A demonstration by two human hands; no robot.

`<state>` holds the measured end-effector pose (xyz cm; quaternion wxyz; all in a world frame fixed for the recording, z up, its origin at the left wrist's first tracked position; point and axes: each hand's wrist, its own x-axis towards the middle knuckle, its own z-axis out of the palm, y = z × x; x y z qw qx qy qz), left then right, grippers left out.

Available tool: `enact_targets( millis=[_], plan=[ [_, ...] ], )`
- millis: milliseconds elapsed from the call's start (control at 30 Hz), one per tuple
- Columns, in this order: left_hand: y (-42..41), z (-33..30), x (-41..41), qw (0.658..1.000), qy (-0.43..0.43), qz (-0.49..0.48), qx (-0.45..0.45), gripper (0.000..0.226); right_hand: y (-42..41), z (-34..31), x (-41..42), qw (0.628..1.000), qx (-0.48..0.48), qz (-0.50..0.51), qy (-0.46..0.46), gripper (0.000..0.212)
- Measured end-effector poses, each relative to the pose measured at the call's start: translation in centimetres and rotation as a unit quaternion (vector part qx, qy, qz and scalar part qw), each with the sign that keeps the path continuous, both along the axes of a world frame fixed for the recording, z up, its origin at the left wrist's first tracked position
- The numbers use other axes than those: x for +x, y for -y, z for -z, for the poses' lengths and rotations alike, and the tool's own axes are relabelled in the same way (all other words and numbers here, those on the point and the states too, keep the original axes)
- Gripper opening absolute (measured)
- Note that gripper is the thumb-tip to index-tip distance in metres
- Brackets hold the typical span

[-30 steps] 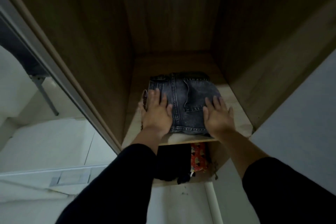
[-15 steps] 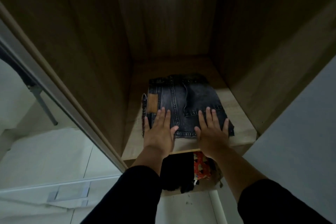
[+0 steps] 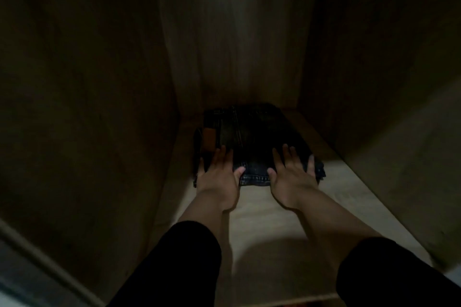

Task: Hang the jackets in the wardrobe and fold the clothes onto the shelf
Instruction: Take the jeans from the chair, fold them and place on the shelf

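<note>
**Folded jeans lie deep on the wardrobe shelf, both hands flat on their near edge**

The folded jeans (image 3: pixel 252 139) lie on the light wooden shelf (image 3: pixel 287 222) inside the wardrobe (image 3: pixel 87 82). They sit far back, with the far edge touching or nearly touching the back wall, and a little closer to the left wall than to the right one. The denim is dark and the light is weak there, so details are hard to see. A brown leather patch (image 3: pixel 210 139) shows on the left part of the jeans, close to the waistband.

The left hand (image 3: pixel 218 177) lies palm down on the near left corner of the jeans. Its fingers (image 3: pixel 219 157) are spread wide and straight, resting flat on the cloth; they grip nothing. The right hand (image 3: pixel 293 177) lies in the same manner on the near right corner, fingers also spread wide and flat, the thumb pointing inward. Both thumbs are near the bottom hem of the jeans, with a strip of denim between them.

Both forearms are bare and reach over the empty front part of the shelf. Black sleeves (image 3: pixel 174 264) cover the arms nearer to the camera. The wooden walls of the wardrobe stand dark on the left, right and back.
</note>
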<state>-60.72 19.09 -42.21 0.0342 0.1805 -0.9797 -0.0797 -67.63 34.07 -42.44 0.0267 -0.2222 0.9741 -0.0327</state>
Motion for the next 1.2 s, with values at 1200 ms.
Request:
enact_targets(
  millis=[1200],
  plan=[
    [-5.5, -20.3, 16.5, 0.987, 0.156, 0.024, 0.031, 0.055, -5.1, -22.5, 15.2, 0.989, 0.032, 0.011, 0.147, 0.058]
  ],
)
